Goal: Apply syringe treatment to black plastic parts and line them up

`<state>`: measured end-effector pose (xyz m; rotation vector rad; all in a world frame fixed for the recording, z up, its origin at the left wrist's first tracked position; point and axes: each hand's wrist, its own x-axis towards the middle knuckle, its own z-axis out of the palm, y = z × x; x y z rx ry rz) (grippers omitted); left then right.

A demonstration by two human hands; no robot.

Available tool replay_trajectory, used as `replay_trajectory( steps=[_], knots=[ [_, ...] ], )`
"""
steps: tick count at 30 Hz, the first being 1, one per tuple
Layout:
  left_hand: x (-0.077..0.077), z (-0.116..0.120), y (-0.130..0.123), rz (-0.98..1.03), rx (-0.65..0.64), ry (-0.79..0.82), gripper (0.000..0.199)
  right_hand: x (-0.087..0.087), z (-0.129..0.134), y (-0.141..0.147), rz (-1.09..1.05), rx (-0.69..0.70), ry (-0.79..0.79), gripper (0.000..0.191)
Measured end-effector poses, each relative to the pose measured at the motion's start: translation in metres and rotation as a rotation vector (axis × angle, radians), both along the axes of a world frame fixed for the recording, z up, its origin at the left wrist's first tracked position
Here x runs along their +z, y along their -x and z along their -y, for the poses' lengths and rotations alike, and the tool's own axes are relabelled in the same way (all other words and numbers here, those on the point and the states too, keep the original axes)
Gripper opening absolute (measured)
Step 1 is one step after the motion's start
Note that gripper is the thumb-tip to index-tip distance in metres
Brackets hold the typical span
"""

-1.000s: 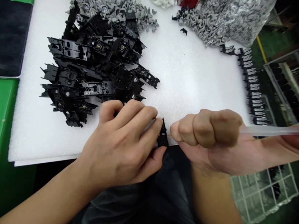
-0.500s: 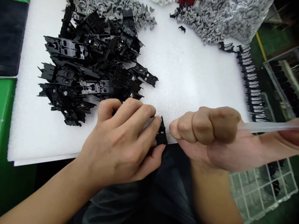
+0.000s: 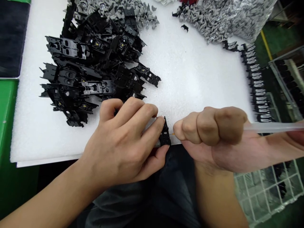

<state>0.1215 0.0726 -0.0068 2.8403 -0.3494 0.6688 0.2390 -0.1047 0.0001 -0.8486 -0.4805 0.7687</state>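
Observation:
My left hand is closed over a small black plastic part at the front edge of the white foam sheet. Its thumb and fingers pinch the part, and most of it is hidden under the hand. To the right, my right hand makes a fist around a dispensing syringe whose body the fingers hide. The syringe's thin tip with an orange base points left and meets or nearly meets the part's right side. A translucent tube runs rightward out of the fist.
On the white foam sheet lies a heap of black plastic assemblies. Grey pieces are piled behind it, more spill from a clear bag. A row of black-and-grey parts lines the right edge. A wire basket stands lower right.
The whole view has shifted slightly. Both hands keep the same grip, with the syringe tip still at the black part's right side.

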Motion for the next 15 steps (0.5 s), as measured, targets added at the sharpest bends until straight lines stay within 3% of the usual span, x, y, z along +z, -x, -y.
replay_trajectory(
  steps=[15],
  knots=[
    [0.0011, 0.0010, 0.0018, -0.015, 0.018, -0.011, 0.034, 0.0029, -0.0029, 0.0022, -0.002, -0.060, 0.048, 0.079]
  ],
)
